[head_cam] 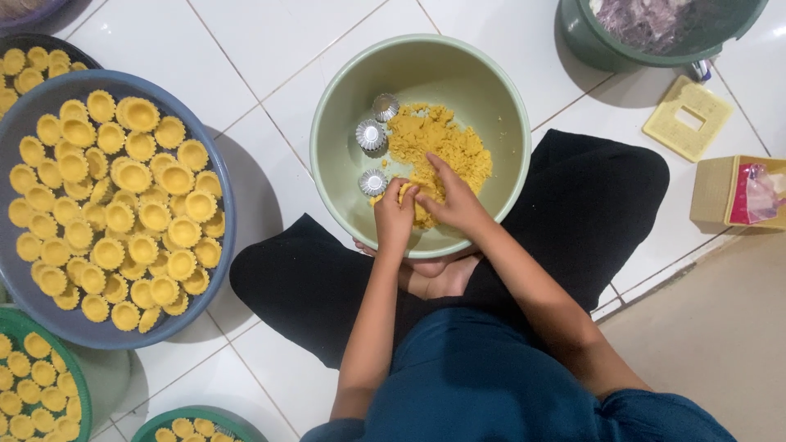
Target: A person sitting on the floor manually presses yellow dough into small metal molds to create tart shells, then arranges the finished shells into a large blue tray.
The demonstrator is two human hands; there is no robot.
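Hands working yellow dough in a pale green bowl on the tiled floor.

Both hands reach into the green bowl [327, 123]: the left hand [395, 219] pinches a small lump of the yellow dough [438, 139] between closed fingers, and the right hand [454, 200] lies flat with fingers spread on the near edge of the heap, holding nothing I can see. The dough heap lies just beyond both hands, toward the far wall of the bowl. Three small fluted metal moulds [371, 135] stand just left of the dough, nearest the left hand. A blue basin [221, 188] of shaped yellow shells sits well apart to the left.
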